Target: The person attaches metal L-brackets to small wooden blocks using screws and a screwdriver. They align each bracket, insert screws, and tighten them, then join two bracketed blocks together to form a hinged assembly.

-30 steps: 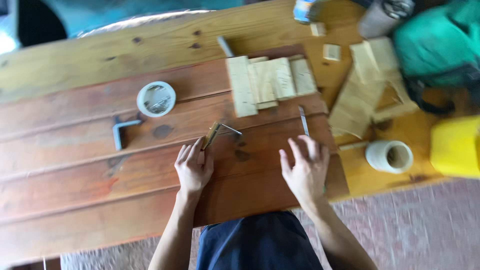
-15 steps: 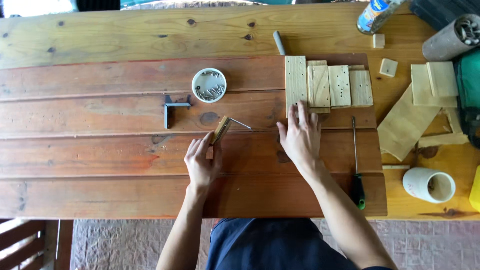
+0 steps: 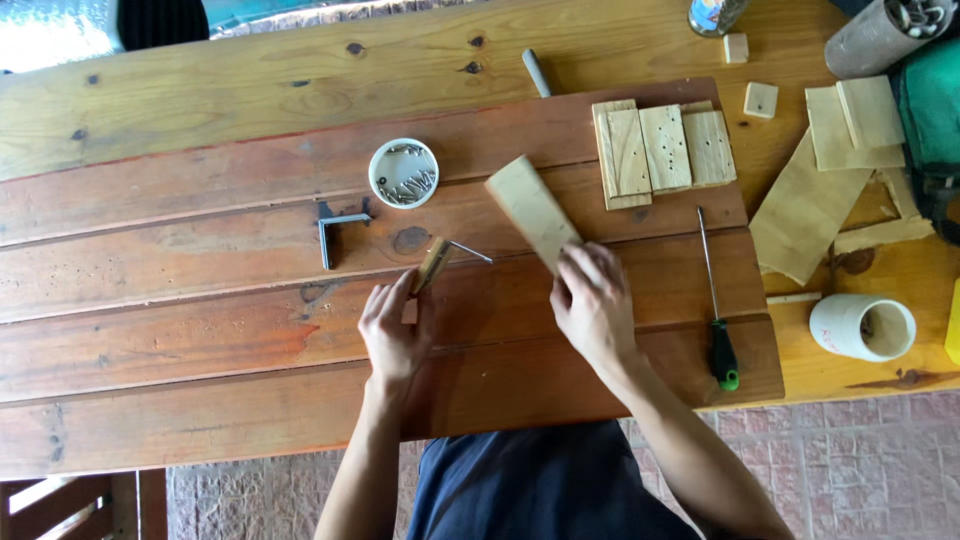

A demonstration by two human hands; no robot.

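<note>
My right hand (image 3: pixel 592 302) grips a pale wooden slat (image 3: pixel 532 210) by its near end, holding it tilted above the reddish table boards (image 3: pixel 200 290). My left hand (image 3: pixel 396 330) holds a small wooden block (image 3: pixel 433 264) with a thin metal rod sticking out to the right. A row of similar slats (image 3: pixel 660 150), some with drilled holes, lies further back on the right.
A white cup of screws (image 3: pixel 403 172) and an L-shaped metal bracket (image 3: pixel 335 232) lie left of centre. A green-handled screwdriver (image 3: pixel 718 305), a white mug (image 3: pixel 862 327), loose wood offcuts (image 3: pixel 810 200), small cubes (image 3: pixel 761 99) and a grey cylinder (image 3: pixel 877 35) occupy the right.
My right hand reached back to the slat row, took one slat and pulled it toward me. The left hand stayed on the small block.
</note>
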